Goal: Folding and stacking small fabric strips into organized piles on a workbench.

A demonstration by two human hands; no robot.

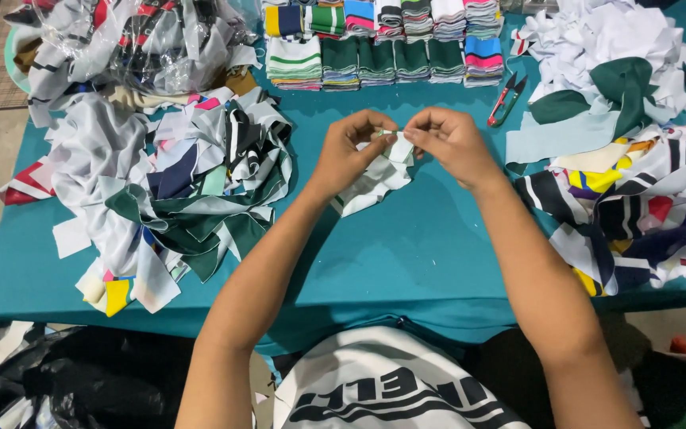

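Over the middle of the teal table [406, 254], my left hand [348, 151] and my right hand [448, 140] pinch the top of a small white fabric piece [379, 176] with a green edge. The piece hangs down from my fingertips and partly rests on the table. Both hands touch it, thumbs and forefingers closed on its upper edge.
A heap of mixed fabric scraps [176, 183] lies to the left. Another heap [637, 206] of white, green and striped scraps lies to the right. Folded striped stacks [383, 44] line the far edge. Red-handled snips [506, 99] lie near them. A clear plastic bag [136, 40] sits far left.
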